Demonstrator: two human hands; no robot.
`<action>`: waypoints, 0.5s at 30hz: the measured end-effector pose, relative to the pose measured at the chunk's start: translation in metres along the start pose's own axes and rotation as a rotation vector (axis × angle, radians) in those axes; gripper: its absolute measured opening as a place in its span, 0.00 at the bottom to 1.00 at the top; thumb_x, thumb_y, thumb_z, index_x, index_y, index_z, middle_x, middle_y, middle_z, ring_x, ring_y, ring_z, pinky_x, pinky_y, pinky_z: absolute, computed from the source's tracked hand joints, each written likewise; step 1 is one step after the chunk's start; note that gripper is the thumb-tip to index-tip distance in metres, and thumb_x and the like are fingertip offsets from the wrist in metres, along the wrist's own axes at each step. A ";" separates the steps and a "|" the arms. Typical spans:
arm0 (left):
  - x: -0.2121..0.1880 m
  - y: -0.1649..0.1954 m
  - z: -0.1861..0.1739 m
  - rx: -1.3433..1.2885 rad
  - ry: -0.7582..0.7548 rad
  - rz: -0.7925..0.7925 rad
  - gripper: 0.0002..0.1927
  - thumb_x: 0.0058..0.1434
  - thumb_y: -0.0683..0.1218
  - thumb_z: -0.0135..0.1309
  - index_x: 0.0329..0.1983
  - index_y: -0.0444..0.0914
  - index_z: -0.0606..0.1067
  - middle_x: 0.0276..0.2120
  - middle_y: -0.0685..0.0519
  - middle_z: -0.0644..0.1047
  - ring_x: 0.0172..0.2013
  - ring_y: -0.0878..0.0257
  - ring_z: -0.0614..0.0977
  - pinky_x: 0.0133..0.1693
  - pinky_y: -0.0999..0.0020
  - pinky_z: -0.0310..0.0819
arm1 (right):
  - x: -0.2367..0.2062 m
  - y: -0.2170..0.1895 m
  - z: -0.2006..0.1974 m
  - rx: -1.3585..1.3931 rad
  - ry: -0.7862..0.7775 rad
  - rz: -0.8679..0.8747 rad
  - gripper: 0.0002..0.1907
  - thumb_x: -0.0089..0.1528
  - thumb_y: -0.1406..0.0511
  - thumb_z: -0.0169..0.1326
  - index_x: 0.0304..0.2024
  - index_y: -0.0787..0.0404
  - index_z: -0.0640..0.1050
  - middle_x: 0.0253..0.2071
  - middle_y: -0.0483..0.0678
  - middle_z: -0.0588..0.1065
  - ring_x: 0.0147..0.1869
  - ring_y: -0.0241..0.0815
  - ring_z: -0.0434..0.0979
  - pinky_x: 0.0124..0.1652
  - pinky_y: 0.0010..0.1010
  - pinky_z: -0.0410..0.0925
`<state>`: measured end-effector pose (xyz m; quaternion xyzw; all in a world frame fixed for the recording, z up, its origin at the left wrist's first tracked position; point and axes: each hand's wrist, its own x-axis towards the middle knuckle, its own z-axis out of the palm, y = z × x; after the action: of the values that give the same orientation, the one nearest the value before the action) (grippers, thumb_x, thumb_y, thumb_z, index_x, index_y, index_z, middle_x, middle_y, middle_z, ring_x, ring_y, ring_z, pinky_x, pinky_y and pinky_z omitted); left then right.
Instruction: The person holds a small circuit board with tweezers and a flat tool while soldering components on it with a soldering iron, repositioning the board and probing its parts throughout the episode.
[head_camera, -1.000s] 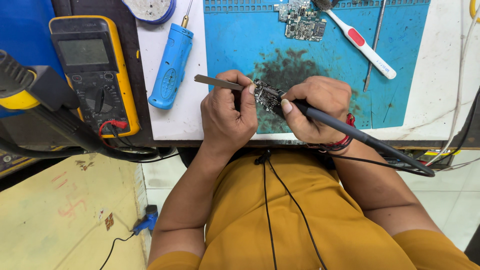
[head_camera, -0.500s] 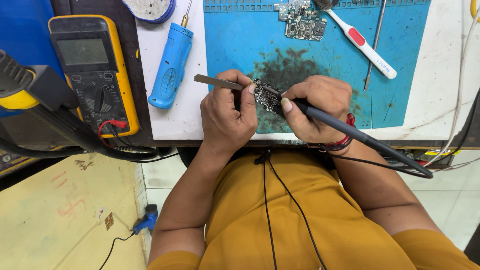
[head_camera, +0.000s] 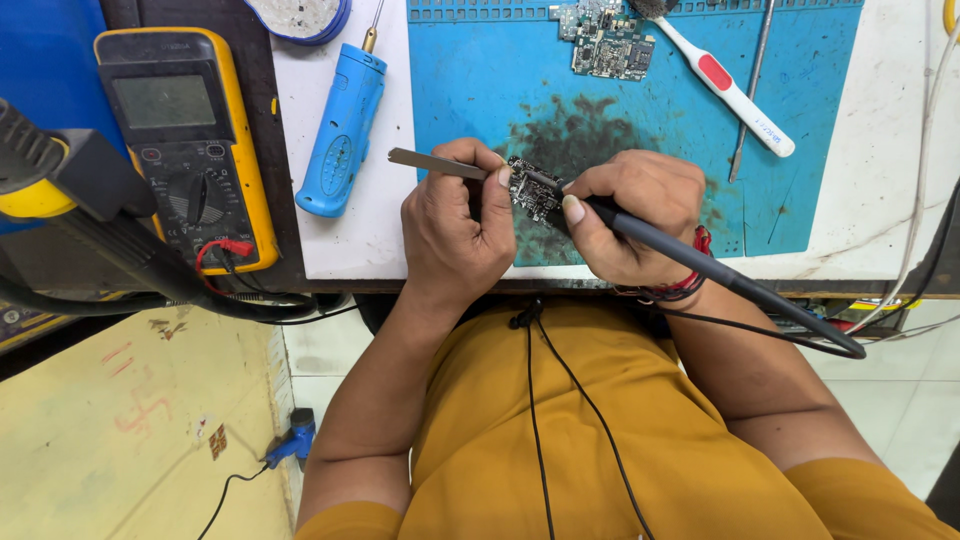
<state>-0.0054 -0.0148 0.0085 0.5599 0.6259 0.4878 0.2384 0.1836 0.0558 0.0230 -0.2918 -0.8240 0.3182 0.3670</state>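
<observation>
Tweezers (head_camera: 440, 163), lying left-to-right, are pinched by left hand (head_camera: 455, 225) toward circuit board (head_camera: 532, 190); right hand (head_camera: 635, 215) grips soldering iron (head_camera: 690, 262).

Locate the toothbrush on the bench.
Head view, upper right: the toothbrush lies diagonally on the blue mat, between the spare circuit board and a thin metal rod, beyond the right hand.

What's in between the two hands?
A small circuit board sits between the left hand and the right hand, over the blue mat. The head view shows tweezers and a soldering iron meeting there.
</observation>
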 end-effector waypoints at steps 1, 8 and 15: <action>0.000 0.000 0.000 0.000 -0.001 0.003 0.06 0.71 0.37 0.54 0.47 0.35 0.69 0.32 0.51 0.77 0.28 0.63 0.81 0.32 0.68 0.75 | 0.000 0.000 0.000 -0.001 0.000 -0.006 0.05 0.60 0.73 0.60 0.35 0.64 0.76 0.31 0.51 0.77 0.31 0.48 0.78 0.31 0.32 0.69; 0.001 0.000 0.000 0.001 -0.006 -0.010 0.06 0.71 0.37 0.54 0.46 0.35 0.69 0.31 0.52 0.77 0.27 0.64 0.81 0.31 0.69 0.75 | 0.000 0.000 -0.001 0.001 0.005 0.010 0.04 0.60 0.73 0.60 0.35 0.64 0.76 0.31 0.50 0.77 0.30 0.47 0.77 0.31 0.31 0.68; 0.001 0.001 0.000 0.003 0.002 0.000 0.06 0.71 0.37 0.54 0.47 0.34 0.69 0.32 0.51 0.77 0.28 0.63 0.81 0.31 0.68 0.75 | 0.000 0.000 -0.001 0.003 0.011 0.007 0.04 0.60 0.73 0.60 0.35 0.64 0.76 0.31 0.50 0.78 0.31 0.47 0.78 0.31 0.31 0.68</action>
<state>-0.0047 -0.0142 0.0095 0.5597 0.6268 0.4876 0.2369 0.1843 0.0556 0.0236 -0.2960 -0.8203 0.3194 0.3708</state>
